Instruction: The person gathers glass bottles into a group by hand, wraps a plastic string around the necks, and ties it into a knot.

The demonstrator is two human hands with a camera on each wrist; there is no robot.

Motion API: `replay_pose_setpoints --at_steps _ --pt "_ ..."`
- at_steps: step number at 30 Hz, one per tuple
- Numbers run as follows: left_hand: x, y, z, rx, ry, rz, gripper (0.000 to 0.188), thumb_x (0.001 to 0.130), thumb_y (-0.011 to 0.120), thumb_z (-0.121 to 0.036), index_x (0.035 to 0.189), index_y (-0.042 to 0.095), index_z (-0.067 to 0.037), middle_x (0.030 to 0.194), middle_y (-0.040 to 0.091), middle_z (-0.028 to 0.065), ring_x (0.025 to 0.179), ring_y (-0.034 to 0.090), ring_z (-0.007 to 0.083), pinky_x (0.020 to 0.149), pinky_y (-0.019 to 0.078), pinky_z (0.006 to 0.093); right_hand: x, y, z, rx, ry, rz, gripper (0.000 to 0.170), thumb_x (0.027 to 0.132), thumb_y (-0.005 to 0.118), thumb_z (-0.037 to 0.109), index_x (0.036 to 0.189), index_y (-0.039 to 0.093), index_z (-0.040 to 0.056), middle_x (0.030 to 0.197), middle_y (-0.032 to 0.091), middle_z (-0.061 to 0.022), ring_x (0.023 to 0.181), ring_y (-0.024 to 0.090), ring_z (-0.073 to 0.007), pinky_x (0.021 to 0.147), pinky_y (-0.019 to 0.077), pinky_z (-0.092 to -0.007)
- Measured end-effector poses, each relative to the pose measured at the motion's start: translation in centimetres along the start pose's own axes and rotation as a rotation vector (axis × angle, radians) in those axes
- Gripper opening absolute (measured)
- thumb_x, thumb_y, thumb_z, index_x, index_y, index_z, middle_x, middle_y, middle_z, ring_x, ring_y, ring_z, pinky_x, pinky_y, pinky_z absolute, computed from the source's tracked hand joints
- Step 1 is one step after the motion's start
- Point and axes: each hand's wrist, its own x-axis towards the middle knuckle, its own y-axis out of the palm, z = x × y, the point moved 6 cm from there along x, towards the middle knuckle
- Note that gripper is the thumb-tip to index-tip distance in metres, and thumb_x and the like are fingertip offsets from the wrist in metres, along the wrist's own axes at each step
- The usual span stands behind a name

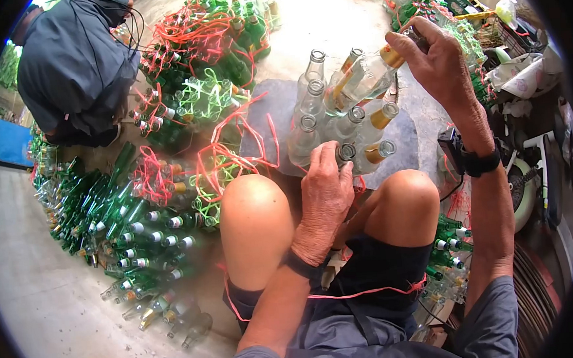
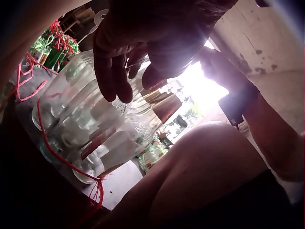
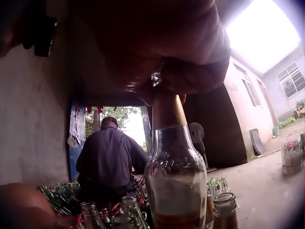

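A tight cluster of clear glass bottles (image 1: 305, 138) stands upright on a grey slab (image 1: 404, 147) in front of the knees. My right hand (image 1: 442, 64) grips a clear bottle with a gold-foil neck (image 1: 373, 78) by its top, above the cluster's far right side. That bottle leans in the head view; in the right wrist view, its clear body (image 3: 175, 188) hangs below the fingers. At the near edge of the cluster, my left hand (image 1: 326, 189) holds the neck of a front bottle (image 1: 346, 153) between thumb and fingers. Red twine (image 2: 57, 155) loops round the lower bottles in the left wrist view.
Loose red strapping (image 1: 235, 146) trails left of the cluster. Green bottles (image 1: 138, 221) lie piled at left, with tied bundles (image 1: 206, 39) farther back. Another person (image 1: 73, 67) crouches at upper left. A wheel (image 1: 520, 191) and coiled material (image 1: 536, 295) lie at right.
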Motion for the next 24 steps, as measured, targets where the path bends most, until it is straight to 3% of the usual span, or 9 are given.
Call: replay_pose_setpoints --at_steps 3,5,6,9,14,16,20,24 --pt "0.0 0.0 0.0 0.016 0.004 -0.005 0.044 0.091 0.071 -0.009 0.13 0.053 0.002 0.127 0.059 0.0246 0.113 0.063 0.0464 0.091 0.0557 0.0503 0.3 0.6 0.3 -0.068 -0.007 0.019 0.039 0.093 0.077 0.035 0.082 0.063 0.0 0.062 0.057 -0.0106 0.057 0.049 -0.0151 0.055 0.044 -0.0359" --pt "0.1 0.1 0.0 0.019 0.0 -0.003 0.044 0.091 0.071 -0.008 0.13 0.053 0.002 0.127 0.059 0.0246 0.113 0.063 0.0464 0.091 0.0557 0.0503 0.5 1.2 0.8 -0.121 -0.015 0.046 0.04 0.092 0.077 0.037 0.084 0.065 -0.0004 0.066 0.062 -0.0158 0.06 0.061 -0.0249 0.06 0.0492 -0.0397" --pt "0.1 0.1 -0.1 0.012 0.006 -0.006 0.043 0.091 0.071 -0.008 0.13 0.053 0.001 0.127 0.059 0.0246 0.113 0.063 0.0463 0.091 0.0558 0.0504 0.5 1.4 0.8 -0.121 -0.014 0.047 0.04 0.092 0.077 0.037 0.084 0.065 -0.0004 0.066 0.062 -0.0158 0.06 0.061 -0.0249 0.06 0.0492 -0.0397" --pt "0.1 -0.1 -0.2 -0.001 -0.004 -0.003 0.043 0.092 0.071 -0.008 0.129 0.053 0.001 0.127 0.059 0.0245 0.113 0.063 0.0465 0.091 0.0559 0.0505 0.6 2.7 0.7 -0.201 0.007 0.118 0.038 0.09 0.076 0.037 0.087 0.067 0.0 0.074 0.066 -0.0233 0.071 0.068 -0.0398 0.066 0.053 -0.0456" --pt "0.1 0.2 0.0 -0.014 -0.017 0.001 0.043 0.091 0.071 -0.008 0.129 0.053 0.002 0.127 0.059 0.0245 0.113 0.063 0.047 0.091 0.0559 0.0506 -0.1 5.0 0.2 -0.201 0.035 0.2 0.045 0.089 0.074 0.045 0.089 0.067 -0.0001 0.075 0.066 -0.0244 0.074 0.068 -0.0435 0.068 0.052 -0.0505" --pt "0.1 -0.1 -0.2 -0.008 0.044 -0.093 0.039 0.089 0.072 -0.003 0.126 0.059 0.0 0.116 0.064 0.0228 0.097 0.068 0.0434 0.081 0.0565 0.0462 -0.5 5.9 0.5 -0.259 0.007 0.225 0.045 0.089 0.072 0.044 0.089 0.067 -0.0007 0.076 0.066 -0.0253 0.076 0.067 -0.044 0.069 0.0517 -0.0513" --pt "0.0 0.2 0.3 -0.038 -0.014 -0.054 0.038 0.09 0.071 -0.003 0.126 0.059 0.001 0.116 0.064 0.0226 0.093 0.069 0.0418 0.079 0.0566 0.0453 -0.9 6.9 0.1 -0.239 0.046 0.244 0.041 0.089 0.071 0.039 0.09 0.067 -0.0017 0.078 0.065 -0.027 0.077 0.067 -0.0455 0.07 0.0517 -0.0516" --pt "0.0 0.1 0.0 -0.013 0.046 -0.085 0.038 0.09 0.071 -0.004 0.126 0.059 0.001 0.117 0.064 0.0223 0.087 0.07 0.0394 0.077 0.0565 0.0444 -1.0 7.6 0.1 -0.199 0.044 0.273 0.04 0.089 0.07 0.037 0.089 0.066 -0.0028 0.077 0.065 -0.0274 0.077 0.066 -0.0456 0.071 0.0519 -0.0517"
